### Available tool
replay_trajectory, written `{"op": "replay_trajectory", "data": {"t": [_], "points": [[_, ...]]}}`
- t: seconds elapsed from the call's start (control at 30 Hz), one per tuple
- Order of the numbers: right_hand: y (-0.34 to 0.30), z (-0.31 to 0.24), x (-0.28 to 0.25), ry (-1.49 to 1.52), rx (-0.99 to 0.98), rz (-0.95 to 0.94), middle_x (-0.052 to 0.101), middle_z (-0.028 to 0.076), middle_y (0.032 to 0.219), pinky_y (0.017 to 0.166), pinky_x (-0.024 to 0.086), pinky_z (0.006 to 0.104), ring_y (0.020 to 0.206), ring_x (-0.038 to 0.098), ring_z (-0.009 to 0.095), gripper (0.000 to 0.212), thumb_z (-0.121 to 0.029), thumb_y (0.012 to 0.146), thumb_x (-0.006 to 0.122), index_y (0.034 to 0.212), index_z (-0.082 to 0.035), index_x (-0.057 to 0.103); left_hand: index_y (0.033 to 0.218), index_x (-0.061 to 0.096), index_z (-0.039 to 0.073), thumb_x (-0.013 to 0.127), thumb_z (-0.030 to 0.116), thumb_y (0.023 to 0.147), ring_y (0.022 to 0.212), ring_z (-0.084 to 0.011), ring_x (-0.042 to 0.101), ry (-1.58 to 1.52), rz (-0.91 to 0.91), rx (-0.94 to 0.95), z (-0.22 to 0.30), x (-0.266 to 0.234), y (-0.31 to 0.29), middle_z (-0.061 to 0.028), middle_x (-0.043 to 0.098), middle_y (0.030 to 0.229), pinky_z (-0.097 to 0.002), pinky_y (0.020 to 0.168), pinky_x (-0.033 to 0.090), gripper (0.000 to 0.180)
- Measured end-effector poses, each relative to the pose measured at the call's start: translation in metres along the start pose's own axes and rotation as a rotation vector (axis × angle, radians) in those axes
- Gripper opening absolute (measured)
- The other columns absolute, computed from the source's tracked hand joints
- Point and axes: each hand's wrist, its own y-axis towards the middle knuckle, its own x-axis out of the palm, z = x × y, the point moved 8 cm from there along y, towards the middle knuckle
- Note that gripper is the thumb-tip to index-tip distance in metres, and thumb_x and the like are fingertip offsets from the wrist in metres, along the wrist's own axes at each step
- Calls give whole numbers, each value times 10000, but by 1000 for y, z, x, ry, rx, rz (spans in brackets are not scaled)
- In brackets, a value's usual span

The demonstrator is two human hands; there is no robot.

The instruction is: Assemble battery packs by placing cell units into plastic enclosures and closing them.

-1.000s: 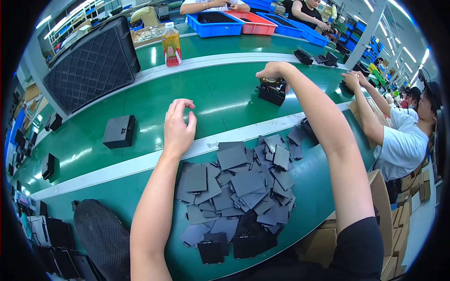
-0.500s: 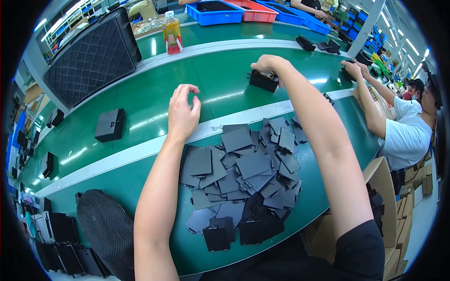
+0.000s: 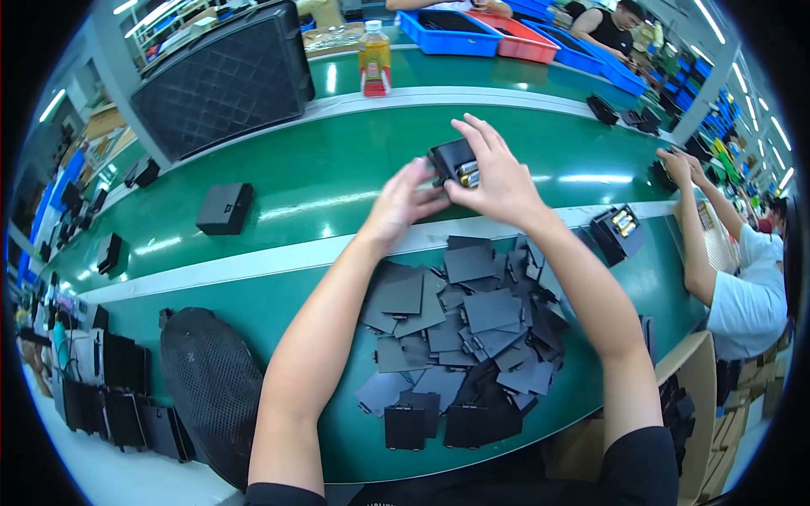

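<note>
A black plastic box [image 3: 451, 157] with batteries [image 3: 468, 174] showing in its open side is in my right hand [image 3: 498, 181], thumb below and fingers over the far side. My left hand [image 3: 405, 202], slightly blurred, has its fingers spread at the box's left edge; whether they touch it is unclear. Below my hands lies a heap of flat dark grey covers [image 3: 492, 310], overlapping on the green table. Right of the heap, another black box [image 3: 618, 234] with batteries stands at the pale rail.
A closed black box [image 3: 224, 209] sits on the green belt at left. Beyond are a bottle [image 3: 375, 59], a large black quilted panel [image 3: 224, 84] and blue bins [image 3: 447, 34]. A black mesh chair back [image 3: 209, 384] stands at lower left; a co-worker [image 3: 742, 270] handles something at right.
My right hand has drawn the battery box back toward me and left. My left hand has moved right to meet it. The whole view has shifted, bringing another battery box into sight.
</note>
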Motion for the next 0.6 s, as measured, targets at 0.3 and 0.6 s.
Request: {"op": "replay_trajectory", "data": {"t": [0.3, 0.6], "points": [[-7, -4, -6, 635, -25, 68, 416, 258, 1400, 966, 467, 403, 1271, 476, 319, 772, -345, 746, 786, 1328, 36, 451, 1286, 473, 11, 601, 194, 958, 989, -181, 607, 246, -1, 19, 3, -5, -8, -125, 599, 1156, -271, 790, 519, 397], [-13, 15, 23, 1061, 455, -289, 496, 280, 1279, 842, 523, 383, 1137, 562, 316, 763, -445, 813, 738, 1247, 115, 459, 1305, 416, -2, 583, 144, 949, 946, -190, 623, 3, -45, 10, 1, 5, -8, -162, 580, 1152, -293, 798, 539, 419]]}}
